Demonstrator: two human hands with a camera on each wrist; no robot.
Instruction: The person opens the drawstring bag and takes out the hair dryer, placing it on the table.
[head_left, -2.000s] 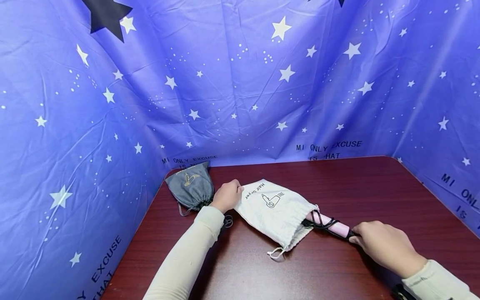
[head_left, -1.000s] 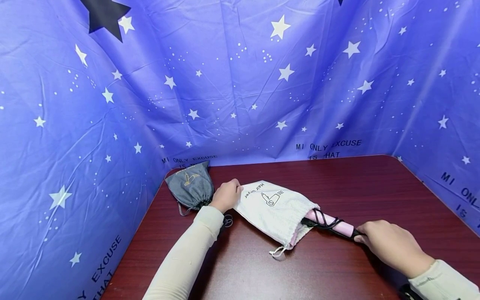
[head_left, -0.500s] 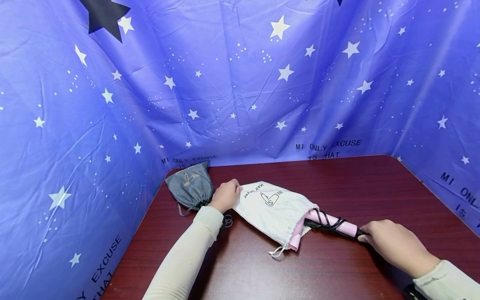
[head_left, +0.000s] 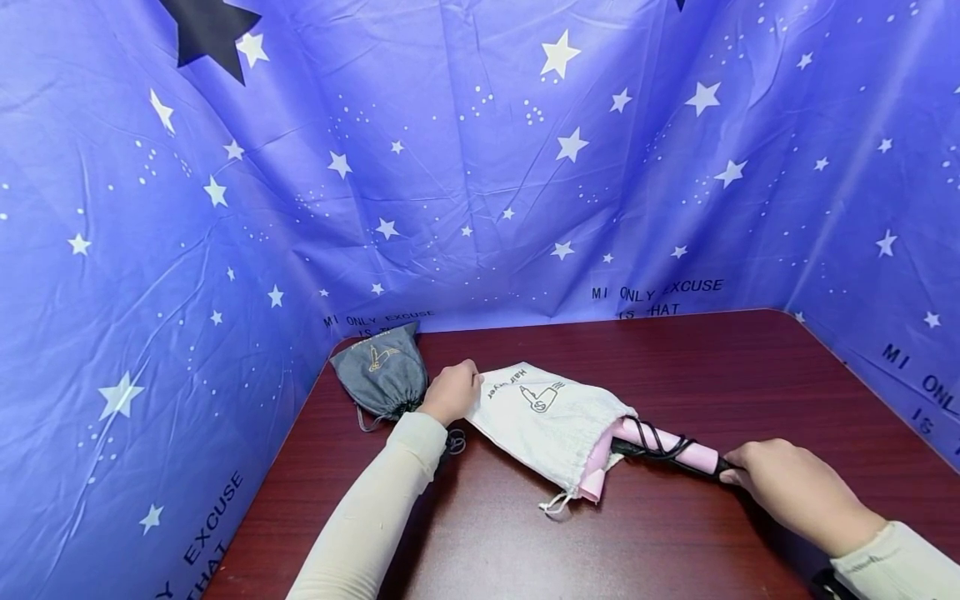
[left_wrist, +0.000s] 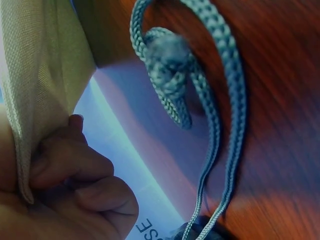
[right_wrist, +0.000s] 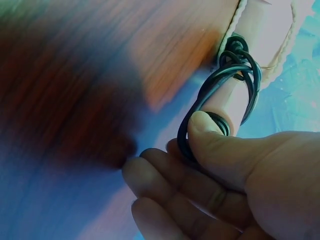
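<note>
A white drawstring bag (head_left: 543, 417) printed "Hair Dryer" lies on the table, its mouth facing right. My left hand (head_left: 453, 390) grips its closed left corner; the left wrist view shows curled fingers pinching the cloth (left_wrist: 45, 75). From the mouth sticks out a pink hair dryer (head_left: 697, 455), its handle wrapped in black cord (head_left: 656, 446). Another pink edge shows at the bag's lower lip; the rest is hidden inside. At the handle's end my right hand (head_left: 795, 492) pinches the black cord between thumb and fingers, seen close in the right wrist view.
A grey drawstring bag (head_left: 386, 371) with a gold print sits at the table's back left, just beyond my left hand. Its grey cord (left_wrist: 232, 100) loops close to the left wrist camera. A blue starry curtain (head_left: 465, 167) surrounds the dark red table (head_left: 480, 546).
My right hand has moved slightly right with the hair dryer, so more of the pink handle and a pink edge show at the bag's mouth. My left hand has stayed in place.
</note>
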